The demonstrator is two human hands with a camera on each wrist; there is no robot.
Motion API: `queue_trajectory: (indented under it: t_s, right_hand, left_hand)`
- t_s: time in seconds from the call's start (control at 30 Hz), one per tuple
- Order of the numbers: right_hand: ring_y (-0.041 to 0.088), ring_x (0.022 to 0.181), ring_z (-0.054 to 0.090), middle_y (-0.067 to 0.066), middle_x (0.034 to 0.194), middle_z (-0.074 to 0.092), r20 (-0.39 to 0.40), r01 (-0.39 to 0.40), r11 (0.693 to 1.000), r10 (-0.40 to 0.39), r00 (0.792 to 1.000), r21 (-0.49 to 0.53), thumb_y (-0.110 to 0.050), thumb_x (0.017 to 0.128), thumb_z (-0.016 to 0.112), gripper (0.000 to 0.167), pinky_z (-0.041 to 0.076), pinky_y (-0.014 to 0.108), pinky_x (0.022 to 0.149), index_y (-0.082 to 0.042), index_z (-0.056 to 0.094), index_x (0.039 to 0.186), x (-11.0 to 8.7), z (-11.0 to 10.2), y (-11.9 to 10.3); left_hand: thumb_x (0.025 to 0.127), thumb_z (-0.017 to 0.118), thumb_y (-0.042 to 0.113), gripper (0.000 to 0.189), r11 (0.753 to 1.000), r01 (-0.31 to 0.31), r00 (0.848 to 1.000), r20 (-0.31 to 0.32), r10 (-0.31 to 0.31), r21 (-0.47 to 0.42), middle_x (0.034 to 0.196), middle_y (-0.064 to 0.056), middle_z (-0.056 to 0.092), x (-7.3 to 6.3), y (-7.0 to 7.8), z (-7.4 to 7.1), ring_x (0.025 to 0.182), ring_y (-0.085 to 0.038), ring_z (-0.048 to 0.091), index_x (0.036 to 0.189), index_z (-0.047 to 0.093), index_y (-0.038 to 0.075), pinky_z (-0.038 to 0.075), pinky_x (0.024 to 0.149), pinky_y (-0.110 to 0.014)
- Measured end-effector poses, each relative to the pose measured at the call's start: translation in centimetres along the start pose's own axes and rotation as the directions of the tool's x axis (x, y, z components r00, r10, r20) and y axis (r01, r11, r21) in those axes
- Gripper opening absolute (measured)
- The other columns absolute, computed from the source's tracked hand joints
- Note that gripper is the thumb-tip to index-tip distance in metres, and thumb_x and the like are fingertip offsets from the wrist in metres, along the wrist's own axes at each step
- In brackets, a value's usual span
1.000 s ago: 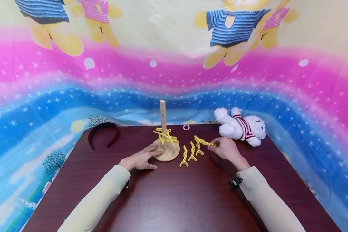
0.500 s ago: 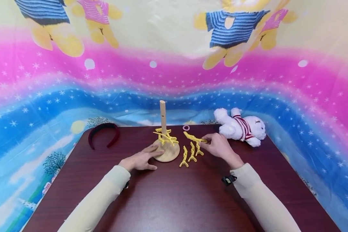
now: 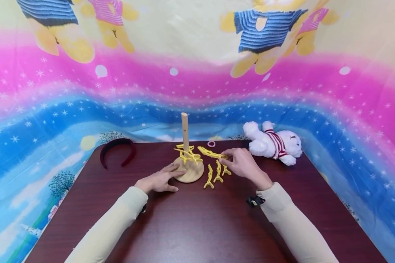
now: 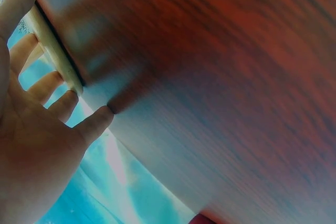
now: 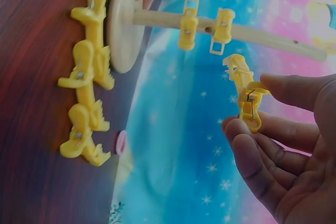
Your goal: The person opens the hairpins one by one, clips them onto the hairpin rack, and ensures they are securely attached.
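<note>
A yellow hair clip (image 3: 210, 152) is pinched by its rear end between the thumb and fingers of my right hand (image 3: 245, 164). It is held in the air, its front end pointing left toward the wooden post (image 3: 185, 131). In the right wrist view, two more yellow clips (image 5: 222, 31) are fixed across that post. Beneath it is a round wooden base (image 3: 192, 175), with my left hand's (image 3: 158, 179) outstretched fingers resting on its left side. Several loose yellow clips (image 3: 209, 177) lie in a slanted row on the table, right of the base.
A dark red headband (image 3: 129, 146) lies at the table's back left. At the back right is a white plush bear (image 3: 276, 144) in a striped top, on its side. A small pink ring (image 3: 211, 144) sits near the back edge, before a printed cloth backdrop.
My right hand has carried the hair clip leftward over the loose clips, closer to the post, turning it slightly. The left hand has stayed on the base.
</note>
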State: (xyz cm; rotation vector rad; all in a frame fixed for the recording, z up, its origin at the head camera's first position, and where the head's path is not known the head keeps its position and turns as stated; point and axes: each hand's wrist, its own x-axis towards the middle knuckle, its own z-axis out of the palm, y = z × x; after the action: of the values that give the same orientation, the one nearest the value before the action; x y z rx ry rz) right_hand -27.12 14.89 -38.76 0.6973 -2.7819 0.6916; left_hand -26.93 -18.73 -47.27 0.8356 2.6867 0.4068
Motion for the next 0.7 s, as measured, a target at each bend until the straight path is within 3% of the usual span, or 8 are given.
queue_trajectory:
  t_s: [0.7]
  right_hand:
    - [0.008, 0.064, 0.061, -0.003, 0.082, 0.077, -0.033, 0.093, 0.996, -0.093, 0.995, 0.000, -0.032, 0.091, 0.073, 0.023, 0.048, 0.032, 0.065, -0.015, 0.079, 0.106, 2.3, 0.5, -3.6]
  left_hand:
    - [0.093, 0.070, 0.038, 0.074, 1.000, 0.000, 1.000, -0.002, 0.000, 0.010, 0.169, -0.010, 0.010, 0.1, -0.1, 0.1, 0.157, -0.033, 0.006, 0.157, 0.033, 0.030, 0.029, 0.119, -0.056]
